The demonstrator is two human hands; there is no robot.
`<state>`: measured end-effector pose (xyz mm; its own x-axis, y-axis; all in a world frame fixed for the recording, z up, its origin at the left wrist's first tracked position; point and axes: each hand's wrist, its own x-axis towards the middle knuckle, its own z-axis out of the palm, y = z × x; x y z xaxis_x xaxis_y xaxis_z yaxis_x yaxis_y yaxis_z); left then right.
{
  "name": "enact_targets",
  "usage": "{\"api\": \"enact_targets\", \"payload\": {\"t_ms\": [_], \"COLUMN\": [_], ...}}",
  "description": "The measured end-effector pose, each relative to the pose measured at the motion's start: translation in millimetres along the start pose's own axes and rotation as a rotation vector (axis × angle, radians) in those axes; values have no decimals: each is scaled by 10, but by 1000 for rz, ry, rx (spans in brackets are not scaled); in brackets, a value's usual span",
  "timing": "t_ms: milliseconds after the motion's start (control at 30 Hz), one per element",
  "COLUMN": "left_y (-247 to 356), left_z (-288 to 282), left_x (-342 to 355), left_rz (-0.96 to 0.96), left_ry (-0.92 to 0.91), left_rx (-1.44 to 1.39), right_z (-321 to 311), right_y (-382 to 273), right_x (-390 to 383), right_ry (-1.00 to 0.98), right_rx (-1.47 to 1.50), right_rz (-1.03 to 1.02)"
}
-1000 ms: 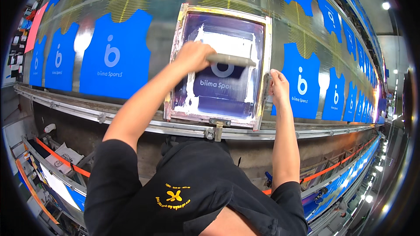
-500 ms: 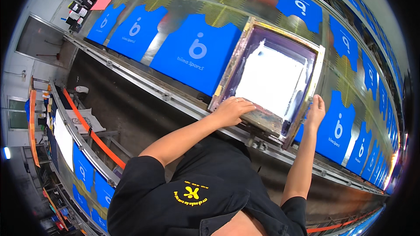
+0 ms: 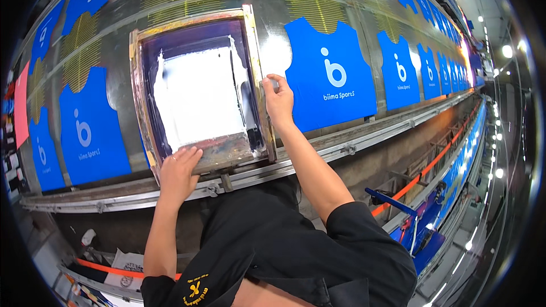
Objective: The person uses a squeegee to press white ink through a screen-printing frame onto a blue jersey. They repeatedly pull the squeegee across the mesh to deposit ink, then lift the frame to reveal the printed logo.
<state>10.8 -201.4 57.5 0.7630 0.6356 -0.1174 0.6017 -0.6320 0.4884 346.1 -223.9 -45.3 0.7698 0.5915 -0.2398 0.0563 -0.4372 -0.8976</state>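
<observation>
A wooden-rimmed printing screen [image 3: 252, 51] lies over the near row of the table, white ink pooled across its dark mesh. My left hand [image 3: 180, 171] rests over its near left corner, fingers on the near bar and thumb at the bar's outer side. At the right side of the rim, my right hand [image 3: 278, 99] has its curled fingertips against the wood. A strip of blue cloth shows beside the screen's left edge; whatever else lies beneath is hidden. To the right, a blue sleeveless shirt panel [image 3: 355, 88] lies flat with a white print.
More printed blue panels [image 3: 94, 136] line both rows of the long table [image 3: 273, 8]. A metal rail [image 3: 324, 156] runs along its near edge. Behind me on the right stand a blue bracket [image 3: 392, 202] and an orange strip [image 3: 409, 187]. A pink sheet [image 3: 21, 105] lies far left.
The view has swung right, so the screen appears farther left and more upright. Both hands stay on its rim. Whether the screen slid along the table, I cannot tell.
</observation>
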Motion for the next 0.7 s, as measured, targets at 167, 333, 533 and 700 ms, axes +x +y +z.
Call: {"api": "enact_targets", "payload": {"t_ms": [167,333,533,700], "left_y": [-14,-380,-776,-1184], "left_z": [-406,-649,-1073,-1076], "left_x": [429,1012,1983,2656], "left_rz": [-35,-39,-17,-32], "left_ry": [-106,-45,-113,-187], "left_rx": [-48,-28,105,58], "right_z": [52,-128,-117,-126], "right_y": [-92,-231,-383,-296], "right_x": [-25,-156,-181,-170], "right_ry": [-10,-44,-36,-24], "right_rx": [-207,18,-191,-241], "right_rz": [20,52,38,22]}}
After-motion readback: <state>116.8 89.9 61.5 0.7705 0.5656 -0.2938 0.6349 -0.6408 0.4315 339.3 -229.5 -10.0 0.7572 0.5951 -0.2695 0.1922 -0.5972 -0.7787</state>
